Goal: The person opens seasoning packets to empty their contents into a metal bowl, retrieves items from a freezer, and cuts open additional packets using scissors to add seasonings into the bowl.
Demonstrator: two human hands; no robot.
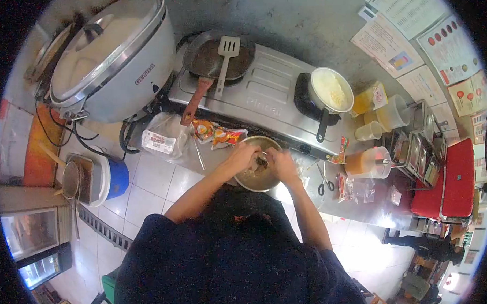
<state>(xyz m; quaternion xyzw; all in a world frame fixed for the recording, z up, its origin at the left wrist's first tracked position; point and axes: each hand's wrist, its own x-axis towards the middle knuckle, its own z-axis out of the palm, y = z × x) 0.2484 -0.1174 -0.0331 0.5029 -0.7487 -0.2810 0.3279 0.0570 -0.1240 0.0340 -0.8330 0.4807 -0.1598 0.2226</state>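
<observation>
Both hands meet over a round metal bowl (245,184) at the counter's front edge. My left hand (242,156) is closed, its fingers pinched together above the bowl's left side. From the other side my right hand (281,164) is closed too, fingertips almost touching the left ones. Something small sits between the fingertips, too small to make out. Pale bits and a darker patch show inside the bowl, partly hidden by the hands. Just behind the bowl lie orange-red printed packets (220,134). To the right is a pair of scissors (325,181) with dark handles.
Behind stands a two-burner gas stove (273,70) with a square pan (205,54), a slotted spatula (228,50) and a pot (331,90) of pale yellow contents. A big rice cooker (128,75) is left. Right are a tub of orange liquid (362,164) and a red box (443,185).
</observation>
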